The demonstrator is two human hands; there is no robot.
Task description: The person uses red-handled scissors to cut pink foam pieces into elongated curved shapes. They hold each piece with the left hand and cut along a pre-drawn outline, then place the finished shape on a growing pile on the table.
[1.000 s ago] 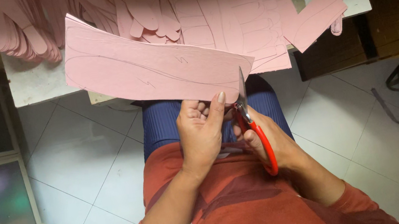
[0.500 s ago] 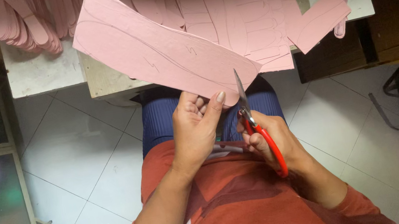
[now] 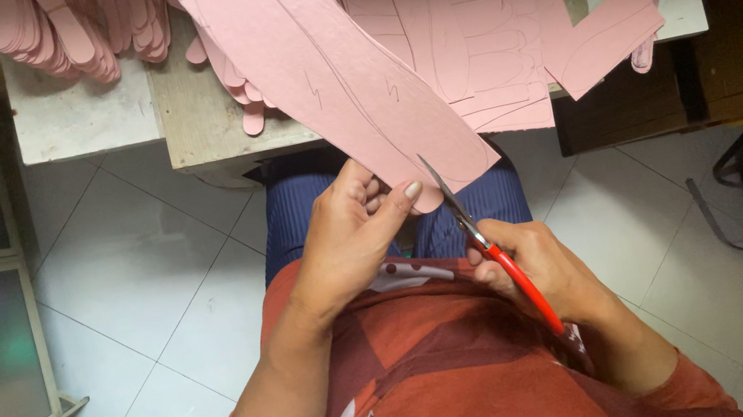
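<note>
Cutting in hand: left hand pinches the pink sheet near its lower end, above the lap; right hand grips red-handled scissors, blades at the sheet's edge; next, judged, following the drawn outline closely

Left hand raised in front of the torso, fingers curled, thumb pressed flat on top in a pinch grip. Left forearm angles up from lower left, bare. Right hand lower and to the right, closed in a fist-like grip, fingers probably through handle loops, partly hidden. Right forearm bare, elbow bent.
</note>
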